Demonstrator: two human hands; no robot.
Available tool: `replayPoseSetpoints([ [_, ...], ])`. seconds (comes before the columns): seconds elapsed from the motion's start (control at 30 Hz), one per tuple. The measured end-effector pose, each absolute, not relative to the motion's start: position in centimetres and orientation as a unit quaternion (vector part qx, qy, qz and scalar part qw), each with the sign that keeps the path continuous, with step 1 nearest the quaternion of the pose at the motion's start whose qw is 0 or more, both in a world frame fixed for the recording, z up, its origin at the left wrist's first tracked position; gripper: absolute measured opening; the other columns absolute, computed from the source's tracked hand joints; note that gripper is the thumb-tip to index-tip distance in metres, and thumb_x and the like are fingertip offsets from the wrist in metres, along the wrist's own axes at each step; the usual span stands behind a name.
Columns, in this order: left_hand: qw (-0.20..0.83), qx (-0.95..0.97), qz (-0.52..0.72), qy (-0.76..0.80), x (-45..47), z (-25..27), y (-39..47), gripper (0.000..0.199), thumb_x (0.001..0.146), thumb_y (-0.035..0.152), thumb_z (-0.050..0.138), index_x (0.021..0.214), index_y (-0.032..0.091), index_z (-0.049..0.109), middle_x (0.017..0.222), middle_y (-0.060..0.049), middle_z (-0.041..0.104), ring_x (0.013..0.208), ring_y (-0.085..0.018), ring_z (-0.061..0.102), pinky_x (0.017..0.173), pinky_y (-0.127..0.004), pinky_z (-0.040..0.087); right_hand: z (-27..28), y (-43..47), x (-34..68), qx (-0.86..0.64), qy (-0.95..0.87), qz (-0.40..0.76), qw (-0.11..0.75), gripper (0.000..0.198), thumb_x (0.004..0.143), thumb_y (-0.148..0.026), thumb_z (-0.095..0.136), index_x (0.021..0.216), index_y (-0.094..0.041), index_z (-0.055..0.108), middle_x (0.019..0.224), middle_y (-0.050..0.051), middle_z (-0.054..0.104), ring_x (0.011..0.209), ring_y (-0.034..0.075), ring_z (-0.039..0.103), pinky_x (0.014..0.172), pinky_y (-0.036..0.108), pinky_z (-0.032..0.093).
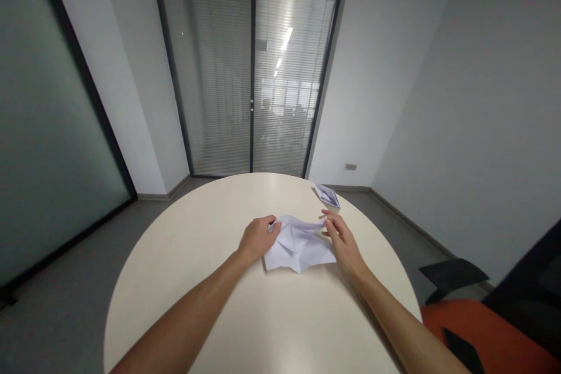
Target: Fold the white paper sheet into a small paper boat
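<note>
A creased white sheet of paper [298,246], partly folded, lies on the round cream table [197,280]. My left hand [258,238] pinches its upper left corner between thumb and fingers. My right hand [340,238] grips its upper right edge with the fingertips. The sheet's far edge is lifted a little off the table between both hands. A small folded white paper shape [327,194] rests farther back on the table, beyond my right hand and apart from it.
An orange and black chair [482,327] stands at the lower right beside the table. Glass doors with blinds [249,76] face me across the grey floor. A frosted glass wall [44,128] runs along the left.
</note>
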State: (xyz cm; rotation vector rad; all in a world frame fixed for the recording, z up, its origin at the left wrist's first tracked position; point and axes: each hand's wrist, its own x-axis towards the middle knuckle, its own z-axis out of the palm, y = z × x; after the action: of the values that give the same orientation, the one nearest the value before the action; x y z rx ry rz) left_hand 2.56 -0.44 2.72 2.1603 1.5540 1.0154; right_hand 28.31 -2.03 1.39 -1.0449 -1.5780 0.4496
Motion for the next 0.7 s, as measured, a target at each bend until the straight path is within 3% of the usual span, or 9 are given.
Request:
replayPoseSetpoints([
  [0.1,0.139,0.721,0.371,0.569,2.3,2.6,-0.1,0.028,0.096,0.038,0.051,0.079,0.022,0.066,0.078,-0.002,0.070,0.067,-0.016,0.059,0.061,-0.026,0.032,1.1,-2.0,28.0,-0.466,-0.682,0.212,0.522,0.043,0.094,-0.057,0.058,0.124,-0.026,0.063,0.143,0.015,0.054,0.113,0.028,0.065,0.075,0.036,0.062],
  [0.23,0.165,0.703,0.393,0.569,2.0,2.5,0.4,0.030,0.095,0.038,0.053,0.075,0.020,0.064,0.074,-0.003,0.069,0.067,-0.016,0.059,0.063,-0.025,0.035,0.3,-1.7,27.2,-0.452,-0.678,0.290,0.502,0.070,0.087,-0.056,0.068,0.146,-0.027,0.044,0.127,0.016,0.067,0.098,0.026,0.071,0.076,0.040,0.061],
  [0.3,0.186,0.695,0.412,0.559,1.8,2.4,0.8,0.030,0.095,0.037,0.053,0.076,0.018,0.066,0.076,-0.004,0.070,0.069,-0.016,0.060,0.064,-0.025,0.037,0.4,-1.6,27.0,-0.442,-0.664,0.316,0.512,0.064,0.088,-0.057,0.065,0.140,-0.023,0.051,0.119,0.015,0.072,0.101,0.027,0.070,0.085,0.043,0.058],
  [0.43,0.268,0.671,0.450,0.525,1.4,2.3,1.7,0.030,0.090,0.039,0.056,0.082,0.014,0.071,0.083,-0.008,0.074,0.073,-0.020,0.063,0.067,-0.028,0.042,1.6,-2.1,27.2,-0.467,-0.661,0.318,0.494,0.046,0.087,-0.060,0.063,0.104,-0.018,0.072,0.107,0.013,0.074,0.098,0.027,0.067,0.091,0.041,0.052],
  [0.57,0.424,0.603,0.482,0.475,0.5,1.8,2.3,0.040,0.080,0.049,0.067,0.089,0.011,0.074,0.086,-0.010,0.076,0.073,-0.024,0.066,0.067,-0.030,0.046,2.9,-2.6,27.5,-0.440,-0.655,0.339,0.512,0.045,0.087,-0.064,0.061,0.085,-0.020,0.068,0.083,0.006,0.069,0.081,0.022,0.062,0.077,0.034,0.051],
  [0.7,0.549,0.540,0.483,0.417,-0.4,1.4,2.4,0.050,0.074,0.055,0.076,0.100,0.012,0.075,0.094,-0.011,0.077,0.079,-0.024,0.069,0.072,-0.032,0.051,3.0,-2.8,27.7,-0.433,-0.611,0.369,0.550,0.042,0.087,-0.064,0.062,0.086,-0.023,0.066,0.082,0.002,0.065,0.080,0.019,0.059,0.075,0.030,0.051],
])
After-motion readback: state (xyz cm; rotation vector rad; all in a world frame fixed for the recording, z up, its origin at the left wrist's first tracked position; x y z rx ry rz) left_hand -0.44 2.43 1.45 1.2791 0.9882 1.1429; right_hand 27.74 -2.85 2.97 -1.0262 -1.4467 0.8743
